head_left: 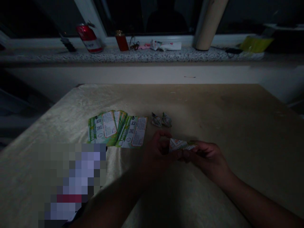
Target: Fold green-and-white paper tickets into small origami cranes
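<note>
My left hand (158, 149) and my right hand (207, 155) meet over the table, both pinching a small folded piece of green and white printed paper (178, 144) between their fingertips. Just beyond the hands lie two small folded paper shapes (161, 120) side by side. Left of them several green and white leaflets (117, 129) are fanned out flat on the table.
The table (225, 114) wears a pale shiny cloth. A blurred-out patch (73, 180) covers the near left. On the stone windowsill (133, 55) behind stand a red can (89, 38), a red lighter (122, 40), crumpled packaging (166, 45) and a pale roll (209, 25).
</note>
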The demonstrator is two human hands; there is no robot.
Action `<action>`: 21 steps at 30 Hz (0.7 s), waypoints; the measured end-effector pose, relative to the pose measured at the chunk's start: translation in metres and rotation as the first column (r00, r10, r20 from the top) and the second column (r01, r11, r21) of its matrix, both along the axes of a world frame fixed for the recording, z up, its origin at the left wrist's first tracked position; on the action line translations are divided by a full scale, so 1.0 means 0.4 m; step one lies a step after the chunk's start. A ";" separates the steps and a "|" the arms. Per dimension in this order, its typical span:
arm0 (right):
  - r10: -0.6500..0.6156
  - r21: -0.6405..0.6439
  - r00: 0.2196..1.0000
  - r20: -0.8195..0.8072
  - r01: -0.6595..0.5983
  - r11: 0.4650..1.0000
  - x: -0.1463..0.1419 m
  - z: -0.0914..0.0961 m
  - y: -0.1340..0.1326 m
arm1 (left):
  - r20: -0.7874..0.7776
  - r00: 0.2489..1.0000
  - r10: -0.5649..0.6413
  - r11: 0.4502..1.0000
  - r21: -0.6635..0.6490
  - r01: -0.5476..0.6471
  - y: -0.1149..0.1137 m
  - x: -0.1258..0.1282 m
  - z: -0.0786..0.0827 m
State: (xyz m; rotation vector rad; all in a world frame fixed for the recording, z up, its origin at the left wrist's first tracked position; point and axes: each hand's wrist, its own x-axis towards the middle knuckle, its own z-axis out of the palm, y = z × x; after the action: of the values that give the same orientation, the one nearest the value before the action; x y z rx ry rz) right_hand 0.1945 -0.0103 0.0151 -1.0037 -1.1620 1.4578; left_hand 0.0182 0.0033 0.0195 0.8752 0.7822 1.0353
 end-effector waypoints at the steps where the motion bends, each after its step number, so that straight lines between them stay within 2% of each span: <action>1: 0.001 -0.001 1.000 0.004 -0.001 1.000 0.002 -0.001 0.000 | 0.012 1.000 -0.006 1.000 0.011 0.006 0.000 0.003 -0.001; 6: 0.017 -0.018 0.997 -0.071 -0.019 1.000 0.020 -0.014 -0.003 | 0.025 0.999 -0.029 0.999 0.026 0.029 -0.001 0.018 0.002; 11: 0.019 -0.051 0.997 -0.070 -0.023 0.998 0.028 -0.027 -0.005 | 0.048 0.994 -0.100 0.995 0.025 0.099 -0.005 0.019 0.003; 14: -0.050 -0.049 0.992 -0.118 0.045 0.998 0.034 -0.018 0.004 | 0.043 0.993 -0.106 0.994 0.011 0.105 -0.008 0.013 0.001; 15: -0.095 -0.041 0.988 -0.125 0.091 0.995 0.037 -0.012 0.009 | 0.032 0.995 -0.094 0.996 -0.009 0.094 -0.008 0.010 0.000; 17: -0.108 0.007 0.991 -0.082 0.109 0.994 0.043 -0.003 0.016 | 0.008 0.999 -0.044 0.997 -0.056 0.044 -0.005 0.004 -0.003; 21: -0.012 0.080 0.998 0.067 0.007 0.997 0.039 -0.004 0.013 | -0.018 0.993 0.121 0.985 -0.121 -0.122 0.006 -0.002 -0.011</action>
State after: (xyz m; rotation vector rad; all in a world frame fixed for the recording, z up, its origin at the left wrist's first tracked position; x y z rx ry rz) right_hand 0.2102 -0.0050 0.0136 -1.0087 -1.2529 1.3683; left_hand 0.0174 0.0055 0.0152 0.7359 0.9071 1.0787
